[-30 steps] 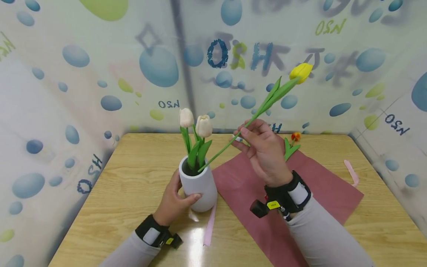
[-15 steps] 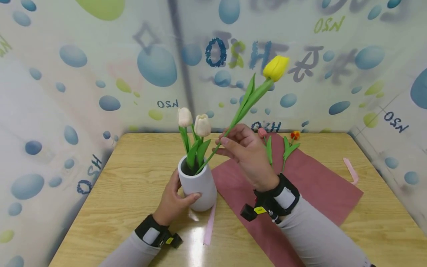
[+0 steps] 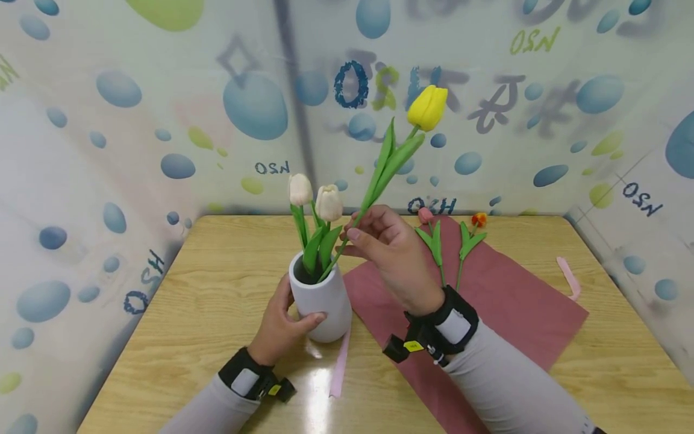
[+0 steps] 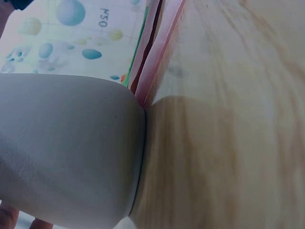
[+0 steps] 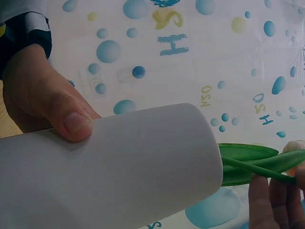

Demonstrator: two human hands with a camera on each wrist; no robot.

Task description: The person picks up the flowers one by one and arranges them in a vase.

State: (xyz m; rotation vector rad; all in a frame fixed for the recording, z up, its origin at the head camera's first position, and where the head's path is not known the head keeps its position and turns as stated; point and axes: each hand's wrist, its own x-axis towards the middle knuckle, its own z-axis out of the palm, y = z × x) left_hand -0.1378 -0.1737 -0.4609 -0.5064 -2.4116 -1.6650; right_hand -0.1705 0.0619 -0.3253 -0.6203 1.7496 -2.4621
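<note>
A white vase stands upright on the table with two white tulips in it. My left hand grips the vase from its left side, thumb across the front; in the right wrist view that thumb presses on the vase wall. My right hand pinches the green stem of a yellow tulip between thumb and fingers. The stem's lower end is inside the vase mouth, and the flower leans up to the right. How deep the stem reaches is hidden by the vase.
A dark pink wrapping sheet lies on the wooden table at the right. On it rest a pink tulip and an orange-red flower. One pink ribbon lies by the vase, another ribbon at far right.
My right hand has moved left and down with the yellow tulip, which stands more upright, its stem lower in the vase. The pink tulip has come into sight. My left hand stays put.
</note>
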